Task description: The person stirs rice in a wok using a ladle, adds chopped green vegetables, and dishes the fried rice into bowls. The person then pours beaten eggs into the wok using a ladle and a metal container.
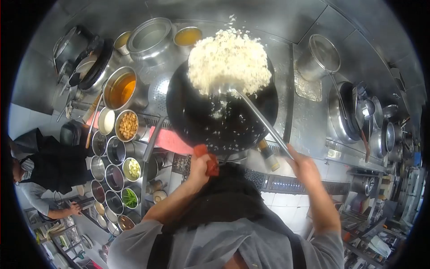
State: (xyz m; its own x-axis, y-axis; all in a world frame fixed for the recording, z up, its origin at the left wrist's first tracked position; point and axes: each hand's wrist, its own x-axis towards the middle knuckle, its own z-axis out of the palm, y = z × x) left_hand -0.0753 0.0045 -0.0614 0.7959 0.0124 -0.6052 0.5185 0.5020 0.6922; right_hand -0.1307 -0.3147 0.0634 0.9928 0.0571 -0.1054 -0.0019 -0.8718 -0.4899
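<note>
A large black wok (197,116) is in front of me, tilted, with loose grains on its inner wall. A mass of white rice (230,60) is flung up at its far side, some grains in the air. My left hand (199,169) is closed around a folded red cloth (212,166) at the wok's near rim; the cloth hides what lies under it. My right hand (305,169) grips the end of a long metal ladle (262,117). The ladle's bowl reaches into the wok at the rice's lower edge and is partly hidden.
Left of the wok stand a pot of orange liquid (122,91), a tin of brown cubes (128,126) and several ingredient tins. A strainer pot (323,56) and stacked pans (342,112) are at right. Another person's hand (75,208) rests at far left.
</note>
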